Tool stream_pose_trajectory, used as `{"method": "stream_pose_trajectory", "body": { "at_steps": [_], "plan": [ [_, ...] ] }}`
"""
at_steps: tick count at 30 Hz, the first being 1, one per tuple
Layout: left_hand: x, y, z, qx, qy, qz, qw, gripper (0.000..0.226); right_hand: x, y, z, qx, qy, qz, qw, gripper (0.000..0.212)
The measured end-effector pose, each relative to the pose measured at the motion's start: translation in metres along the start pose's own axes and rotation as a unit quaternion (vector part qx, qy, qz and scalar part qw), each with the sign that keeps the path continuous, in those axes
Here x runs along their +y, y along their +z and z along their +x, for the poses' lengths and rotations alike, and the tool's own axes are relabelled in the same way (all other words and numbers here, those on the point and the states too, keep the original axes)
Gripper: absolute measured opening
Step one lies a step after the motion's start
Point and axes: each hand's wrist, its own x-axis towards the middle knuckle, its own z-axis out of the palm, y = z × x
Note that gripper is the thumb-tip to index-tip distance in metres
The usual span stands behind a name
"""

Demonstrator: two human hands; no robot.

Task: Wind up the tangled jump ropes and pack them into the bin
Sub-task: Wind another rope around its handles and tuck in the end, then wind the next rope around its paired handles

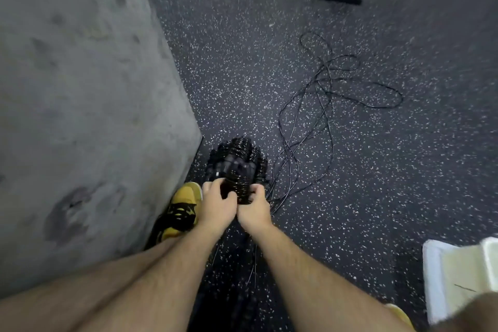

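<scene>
Wall (pixel 80 89) hems handles (pixel 237 164) on the left, floor (pixel 377 170) lies open right; left grip (pixel 215 205) and right grip (pixel 254 210) clamp them; bin (pixel 452 277) cropped.

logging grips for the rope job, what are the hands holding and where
Left hand and right hand both grip the bundle of jump rope handles at its near end; cords trail loose.
</scene>
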Motion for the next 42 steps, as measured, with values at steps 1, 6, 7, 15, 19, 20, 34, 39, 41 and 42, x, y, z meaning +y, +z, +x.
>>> {"method": "stream_pose_trajectory", "body": {
  "at_steps": [1,6,7,15,19,20,34,39,41,42],
  "plan": [
    [-0.02,0.009,0.001,0.002,-0.019,0.013,1.0,0.044,0.019,0.013,0.002,0.0,0.008,-0.005,1.0,0.041],
    [-0.077,0.03,0.012,0.012,-0.064,0.044,0.997,0.05,0.06,0.049,0.018,-0.045,0.025,-0.027,0.998,0.04],
    [-0.082,0.032,0.018,0.008,-0.06,0.053,0.997,0.052,0.063,0.05,0.022,-0.063,0.018,-0.034,0.997,0.041],
    [-0.08,0.057,0.015,0.095,0.025,0.16,0.982,0.029,0.07,0.03,0.036,-0.016,-0.016,-0.139,0.99,0.036],
    [-0.077,0.095,0.009,-0.037,0.075,0.145,0.986,0.019,0.092,-0.005,0.041,0.051,-0.009,-0.162,0.986,0.03],
    [-0.078,0.105,0.008,-0.074,0.068,0.147,0.984,0.018,0.1,-0.016,0.041,0.051,0.007,-0.164,0.985,0.029],
    [-0.087,0.165,-0.016,-0.101,-0.08,0.236,0.963,0.041,0.153,-0.056,0.035,-0.075,0.17,-0.07,0.98,0.021],
    [-0.086,0.171,-0.016,-0.199,-0.046,0.235,0.95,0.007,0.145,-0.073,0.034,-0.035,0.164,-0.099,0.981,0.027],
    [-0.086,0.174,-0.015,-0.158,0.016,0.255,0.954,0.007,0.144,-0.084,0.034,0.003,0.161,-0.091,0.983,0.03],
    [-0.084,0.175,-0.013,-0.115,0.031,0.275,0.954,0.019,0.143,-0.088,0.034,0.016,0.161,-0.085,0.983,0.031]
  ]
}}
